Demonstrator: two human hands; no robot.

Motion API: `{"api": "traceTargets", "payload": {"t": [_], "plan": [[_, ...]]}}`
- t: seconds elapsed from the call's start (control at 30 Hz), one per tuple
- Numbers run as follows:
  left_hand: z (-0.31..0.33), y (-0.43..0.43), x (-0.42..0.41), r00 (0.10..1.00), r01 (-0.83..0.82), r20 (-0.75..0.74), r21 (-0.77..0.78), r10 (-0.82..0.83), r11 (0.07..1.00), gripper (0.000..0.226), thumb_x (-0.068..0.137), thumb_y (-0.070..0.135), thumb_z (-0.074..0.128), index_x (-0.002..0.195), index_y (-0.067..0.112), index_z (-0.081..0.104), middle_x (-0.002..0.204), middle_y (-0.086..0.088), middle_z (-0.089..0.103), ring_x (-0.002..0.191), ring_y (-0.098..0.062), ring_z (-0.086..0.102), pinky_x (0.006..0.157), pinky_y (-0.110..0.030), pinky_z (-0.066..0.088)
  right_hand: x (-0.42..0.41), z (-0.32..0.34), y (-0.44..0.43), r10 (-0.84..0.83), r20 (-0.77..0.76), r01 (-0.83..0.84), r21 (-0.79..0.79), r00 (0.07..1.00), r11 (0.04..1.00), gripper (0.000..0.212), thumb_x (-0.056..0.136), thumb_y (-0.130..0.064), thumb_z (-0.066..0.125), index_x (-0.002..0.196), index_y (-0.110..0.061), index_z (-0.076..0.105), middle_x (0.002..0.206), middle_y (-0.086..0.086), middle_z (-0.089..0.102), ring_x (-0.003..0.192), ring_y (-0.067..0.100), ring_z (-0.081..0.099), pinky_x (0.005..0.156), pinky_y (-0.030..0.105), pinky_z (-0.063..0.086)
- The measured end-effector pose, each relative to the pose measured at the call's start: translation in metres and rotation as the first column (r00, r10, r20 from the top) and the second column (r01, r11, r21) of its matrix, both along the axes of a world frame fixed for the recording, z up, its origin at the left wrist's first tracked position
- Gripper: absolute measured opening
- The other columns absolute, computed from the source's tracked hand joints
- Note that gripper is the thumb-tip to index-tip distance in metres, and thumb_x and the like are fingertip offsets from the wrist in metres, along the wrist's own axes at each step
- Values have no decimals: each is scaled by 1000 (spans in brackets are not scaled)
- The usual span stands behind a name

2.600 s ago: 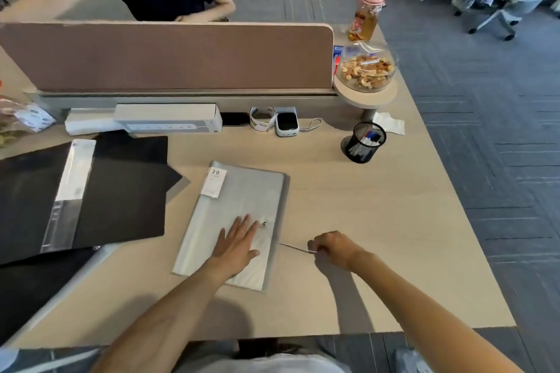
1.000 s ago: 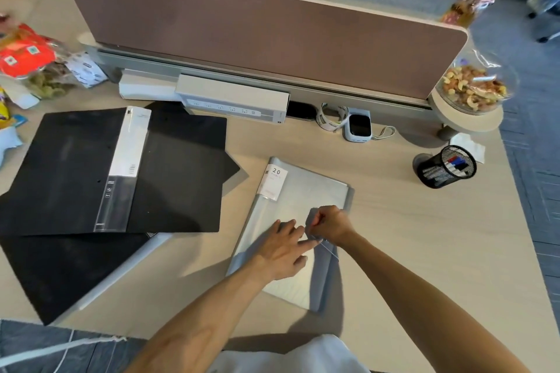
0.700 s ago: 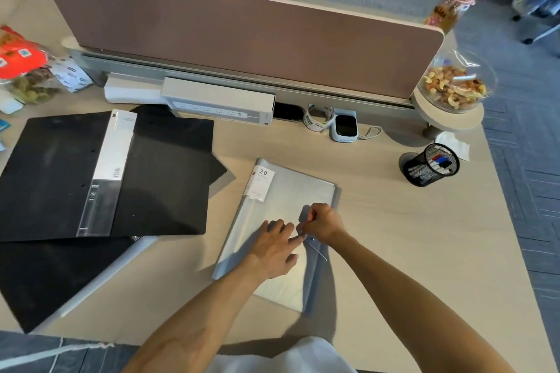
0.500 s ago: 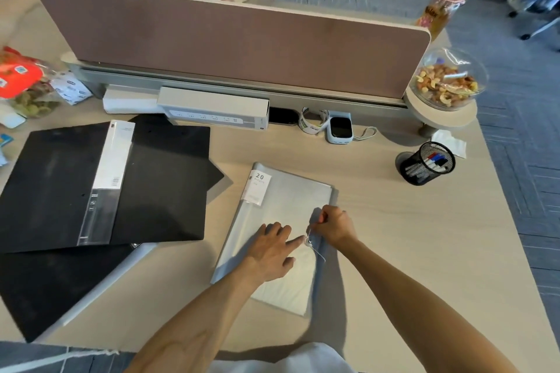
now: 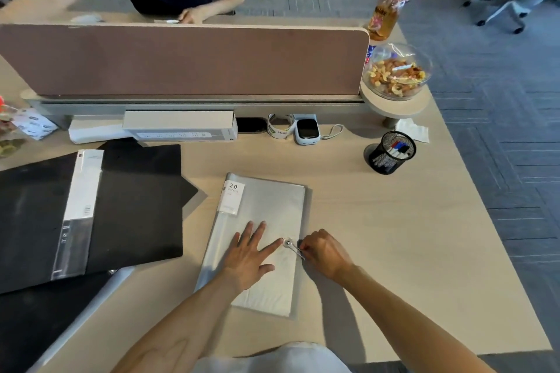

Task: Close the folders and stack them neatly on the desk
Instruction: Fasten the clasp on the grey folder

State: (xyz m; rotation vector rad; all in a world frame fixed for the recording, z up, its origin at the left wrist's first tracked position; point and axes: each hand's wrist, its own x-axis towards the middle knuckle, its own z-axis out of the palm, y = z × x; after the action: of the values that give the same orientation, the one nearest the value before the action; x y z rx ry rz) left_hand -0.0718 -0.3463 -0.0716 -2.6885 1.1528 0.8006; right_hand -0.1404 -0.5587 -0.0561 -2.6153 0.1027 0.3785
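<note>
- A person leans over a pale wooden worktop (image 5: 378,236), both bare forearms reaching forward.
- The left hand (image 5: 250,253) lies flat with fingers spread, pressing down on a closed grey folder (image 5: 266,209).
- The grey folder lies under that hand, its long side running away from the person, with a white label (image 5: 232,197) reading "20" at its far left corner.
- The right hand (image 5: 324,251) sits just right of the left one, at the folder's right edge, fingers curled together and pinching a thin string (image 5: 298,251).
- The string runs to a small round button (image 5: 287,242) on the cover, touching the left forefinger's tip.
- Well to the left of the left hand, an open black folder (image 5: 130,206) lies flat, overlapping another black folder (image 5: 45,321) nearer the person.
- Beyond the right hand stands a black mesh pen cup (image 5: 391,153).
</note>
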Motion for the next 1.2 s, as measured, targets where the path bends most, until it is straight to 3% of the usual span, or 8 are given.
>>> {"api": "traceTargets", "payload": {"t": [0.13, 0.23, 0.4, 0.53, 0.7, 0.87, 1.03, 1.2], "plan": [[-5, 3, 0, 1000, 5, 22, -10, -5, 1000, 75, 96, 60, 26, 117, 56, -46, 146, -1, -37, 146, -34, -20, 119, -49, 2, -8, -2, 10, 74, 48, -72, -44, 996, 996, 25, 86, -19, 45, 84, -12, 69, 84, 8, 69, 87, 27, 57, 69, 24, 39], [-6, 3, 1, 1000, -2, 18, -20, 2, 1000, 70, 95, 61, 27, 138, 50, -27, 156, -1, -27, 147, -32, -16, 119, -48, 3, -7, -4, 19, 124, 121, -117, -70, 985, 991, 38, 82, -27, 32, 76, -12, 66, 76, 9, 66, 79, 30, 58, 65, 31, 48], [-7, 5, 3, 998, -41, 40, -1, 41, 999, 87, 92, 67, 27, 151, 18, -14, 161, 1, -17, 149, -26, -14, 121, -42, 5, 7, -6, 27, 263, 60, -248, -188, 963, 951, 5, 76, -20, 56, 75, -23, 59, 76, -2, 61, 75, 22, 55, 61, 31, 50], [-8, 6, 5, 999, -31, 32, -16, 31, 999, 89, 91, 68, 27, 151, 16, -12, 161, 0, -16, 149, -26, -14, 121, -42, 3, 22, -2, 34, 386, 71, -339, -351, 920, 873, 8, 72, -24, 66, 71, -22, 58, 68, -5, 57, 67, 17, 55, 46, 26, 38], [-10, 8, 7, 1000, -16, 13, -22, 16, 1000, 88, 91, 68, 28, 151, 17, -12, 161, 0, -16, 148, -27, -15, 122, -44, 5, 40, -4, 38, 479, 42, -412, -446, 877, 794, 10, 68, -25, 64, 73, -18, 60, 70, -2, 59, 65, 19, 55, 47, 28, 39], [-6, 9, 8, 1000, -17, -5, -40, 16, 999, 88, 93, 64, 32, 152, 15, -10, 162, -2, -14, 149, -27, -13, 122, -44, 6, 56, 5, 38, 397, -1, -359, -428, 918, 830, 9, 65, -20, 65, 70, -14, 60, 67, 2, 62, 65, 23, 60, 47, 29, 43], [-1, 8, 9, 999, -27, -22, -47, 26, 999, 86, 93, 62, 35, 153, 15, -6, 162, -2, -13, 149, -27, -12, 122, -44, 5, 65, 10, 23, 270, -116, -293, -326, 956, 899, 18, 86, -22, 51, 100, -15, 60, 102, 6, 63, 102, 25, 54, 78, 37, 46], [-1, 7, 8, 999, -34, -26, -46, 33, 998, 86, 94, 60, 36, 153, 14, -6, 162, -2, -12, 149, -27, -12, 122, -43, 5, 43, 2, 4, 267, 17, -254, -253, 964, 934, 5, 86, -25, 52, 86, -22, 56, 83, -1, 64, 85, 25, 61, 63, 34, 46]]}}
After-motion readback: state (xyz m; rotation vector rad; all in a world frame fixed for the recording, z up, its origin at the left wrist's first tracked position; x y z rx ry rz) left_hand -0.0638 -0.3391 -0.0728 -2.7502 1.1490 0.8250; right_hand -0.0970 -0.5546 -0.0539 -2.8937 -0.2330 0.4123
